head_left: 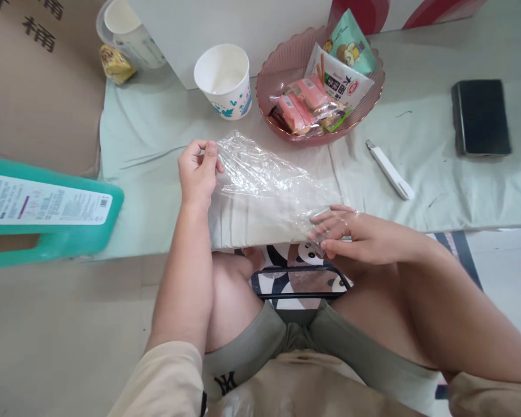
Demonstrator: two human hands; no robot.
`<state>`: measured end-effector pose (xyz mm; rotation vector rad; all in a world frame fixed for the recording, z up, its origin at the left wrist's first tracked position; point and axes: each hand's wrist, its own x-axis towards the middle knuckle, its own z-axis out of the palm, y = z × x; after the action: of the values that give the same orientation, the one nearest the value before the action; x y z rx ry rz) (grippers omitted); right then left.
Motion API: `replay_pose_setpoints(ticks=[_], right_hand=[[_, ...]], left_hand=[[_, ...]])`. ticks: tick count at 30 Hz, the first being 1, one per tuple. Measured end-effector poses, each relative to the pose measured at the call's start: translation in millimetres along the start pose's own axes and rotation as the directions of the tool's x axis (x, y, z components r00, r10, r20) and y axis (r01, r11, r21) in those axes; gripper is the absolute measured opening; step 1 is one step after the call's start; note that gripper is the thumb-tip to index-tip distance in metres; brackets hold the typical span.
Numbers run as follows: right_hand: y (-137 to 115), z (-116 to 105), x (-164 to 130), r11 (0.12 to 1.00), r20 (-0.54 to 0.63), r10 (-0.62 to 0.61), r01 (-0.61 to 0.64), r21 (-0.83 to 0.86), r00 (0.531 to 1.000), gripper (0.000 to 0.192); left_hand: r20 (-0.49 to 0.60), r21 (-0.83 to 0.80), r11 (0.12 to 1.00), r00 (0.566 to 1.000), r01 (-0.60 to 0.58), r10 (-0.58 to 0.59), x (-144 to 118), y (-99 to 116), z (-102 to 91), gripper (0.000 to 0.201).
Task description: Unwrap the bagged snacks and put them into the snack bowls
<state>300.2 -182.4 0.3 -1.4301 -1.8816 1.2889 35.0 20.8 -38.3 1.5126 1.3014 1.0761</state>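
Note:
My left hand (pixel 200 167) is closed in a pinch on the left end of a crinkled clear plastic film (pixel 264 174). The film stretches slantwise over the table edge towards my right hand (pixel 342 231). Its fingers are stretched out and the plastic lies over them; whether they are inside a bag or only beneath a sheet, I cannot tell. Beyond the film stand a white paper cup (pixel 223 81) with a blue pattern and a pink scalloped bowl (pixel 282 69) of wrapped snacks. A white utility knife (pixel 389 171) lies to the right.
A black box-shaped object (pixel 481 117) rests at the right on the pale tablecloth (pixel 417 214). At the left are a teal jug (pixel 108 214) and a cardboard box (pixel 39 98). A clear container with white cups (pixel 132 35) and a yellow wrapper (pixel 116 63) are at the back left.

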Motion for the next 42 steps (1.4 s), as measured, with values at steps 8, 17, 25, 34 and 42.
replay_pose_setpoints(ticks=[8, 17, 25, 34, 42], right_hand=[[-7, -18, -5, 0.958, -0.107, 0.254, -0.235, 0.166, 0.961, 0.043], [4, -5, 10, 0.898, -0.276, 0.355, -0.244, 0.366, 0.893, 0.041], [7, -10, 15, 0.928, -0.395, 0.367, -0.357, 0.103, 0.842, 0.035], [25, -8, 27, 0.909, -0.472, 0.161, -0.316, -0.271, 0.867, 0.038], [21, -5, 26, 0.869, -0.45, 0.164, -0.344, -0.355, 0.878, 0.03]], left_hand=[[0.033, 0.057, 0.998, 0.999, -0.016, 0.014, 0, -3, -1.5, 0.037], [0.062, 0.095, 0.995, 0.998, -0.039, 0.033, 4, -8, -0.5, 0.034], [0.071, 0.129, 0.991, 0.997, -0.039, 0.03, 3, -11, 0.4, 0.029], [0.022, 0.26, 0.963, 0.998, -0.068, 0.064, 6, -16, 5.3, 0.019], [0.01, 0.251, 0.964, 0.996, -0.091, 0.091, 7, -15, 6.4, 0.014]])
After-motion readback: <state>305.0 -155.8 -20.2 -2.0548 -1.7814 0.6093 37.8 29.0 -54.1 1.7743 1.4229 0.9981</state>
